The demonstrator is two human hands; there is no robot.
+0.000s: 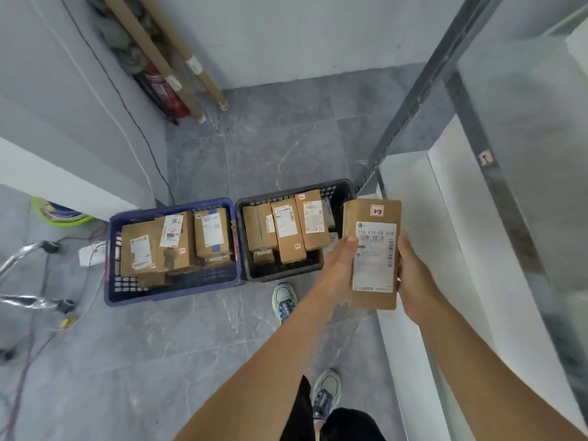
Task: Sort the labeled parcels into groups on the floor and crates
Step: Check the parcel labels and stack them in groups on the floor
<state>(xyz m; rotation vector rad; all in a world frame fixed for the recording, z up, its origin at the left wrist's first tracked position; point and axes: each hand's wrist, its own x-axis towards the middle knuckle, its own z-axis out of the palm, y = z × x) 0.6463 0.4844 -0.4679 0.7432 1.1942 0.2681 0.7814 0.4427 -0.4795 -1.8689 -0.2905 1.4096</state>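
Observation:
I hold a brown cardboard parcel (373, 253) upright in front of me, its white shipping label and a small red-edged tag reading 2-2 facing up. My left hand (341, 259) grips its left edge and my right hand (413, 278) grips its right edge. The parcel hangs just right of a black crate (254, 205) that holds several labeled brown parcels. A blue crate (171, 292) to the left of it also holds several labeled parcels.
Both crates stand on a grey tiled floor (280, 144). A white ledge (410, 218) and a glass partition with a metal frame (496, 186) run along the right. Cardboard tubes (171, 62) and a fire extinguisher lean in the far corner. Cables (63, 316) lie at left. My shoes (284, 302) are below the black crate.

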